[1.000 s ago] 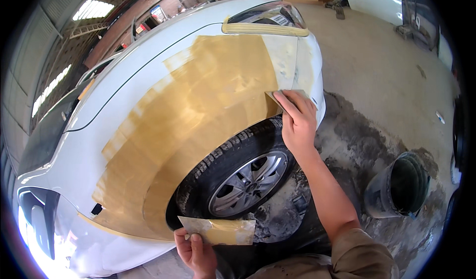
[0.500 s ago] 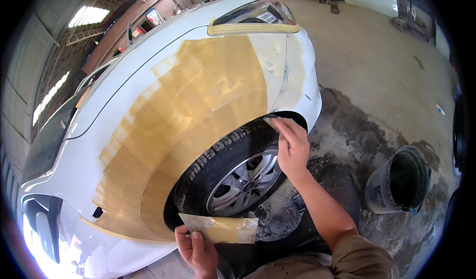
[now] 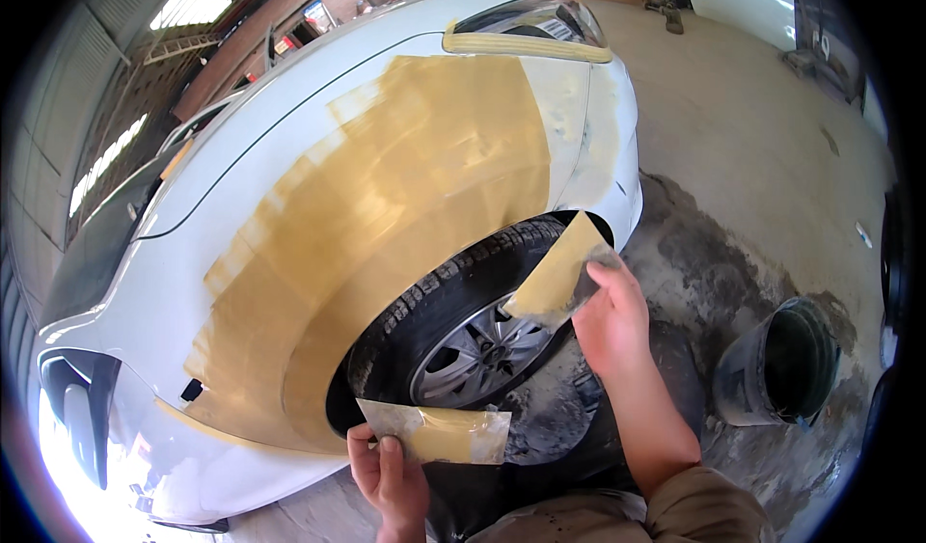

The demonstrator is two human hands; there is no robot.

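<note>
A thin rectangular putty spreader [image 3: 561,271], its flat face coated with yellow-tan filler, is pinched in my right hand [image 3: 615,321] in front of the wheel arch. In my left hand [image 3: 391,483], thumb on top, is a flat rectangular putty plate [image 3: 439,433] carrying a patch of the same filler, low beside the tyre [image 3: 391,336]. A broad layer of yellow-tan filler [image 3: 405,157] covers the fender of the white car, curving round the arch. Neither hand touches the car body. The spreader hides part of the tyre and arch.
Yellowish tape edges the car's lamp [image 3: 526,46]. The alloy wheel [image 3: 487,350] sits close in front of me. A dark bucket [image 3: 772,365] stands on the wet, stained floor to the right. A white panel [image 3: 743,3] and cardboard lie at the back.
My right hand has drawn back from the arch's upper edge toward me, turning the spreader so its coated face shows. My left hand with the plate stays nearly in place. The view has shifted slightly.
</note>
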